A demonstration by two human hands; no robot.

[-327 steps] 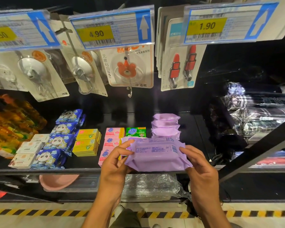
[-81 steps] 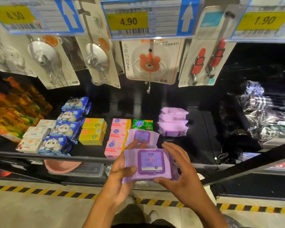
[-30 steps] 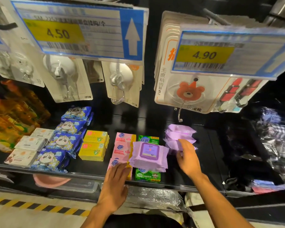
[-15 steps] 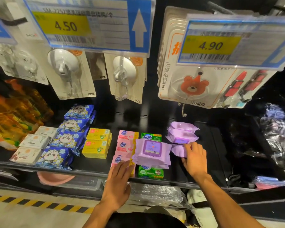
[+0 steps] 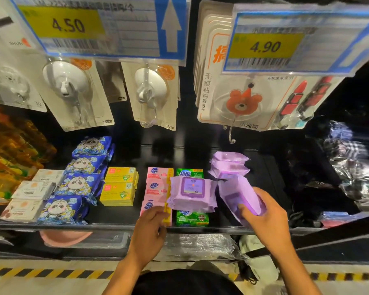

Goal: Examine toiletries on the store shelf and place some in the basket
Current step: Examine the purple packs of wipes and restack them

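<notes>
- On the right part of the black shelf (image 5: pixel 115 218), the right hand (image 5: pixel 268 218) holds a purple wipes pack (image 5: pixel 239 194). The fingers are curled around its lower end and the thumb lies on its front face.
- The held pack is tilted, with its upper end pointing to the back of the shelf, just in front of a stack of purple packs (image 5: pixel 229 165).
- A second purple pack (image 5: pixel 192 193), with a darker lid on top, lies flat just to the left of the held one. It rests on the green soap boxes (image 5: pixel 192 219) and partly covers the pink soap boxes (image 5: pixel 157 186).
- The left hand (image 5: pixel 149 228) holds nothing. Its fingers are relaxed and a little bent, at the front edge of the shelf beside the nearest pink box. I cannot tell whether the fingertips touch this box.
- Further to the left stand yellow boxes (image 5: pixel 118 186), then blue panda packs (image 5: pixel 81 173), then white packs (image 5: pixel 34 189).
- Above the shelf hang two price labels, 4.50 (image 5: pixel 66 24) and 4.90 (image 5: pixel 264 46), and under them carded hooks, one with an orange bear (image 5: pixel 241 103).
- Below the shelf, the floor has a yellow and black stripe (image 5: pixel 41 273).
</notes>
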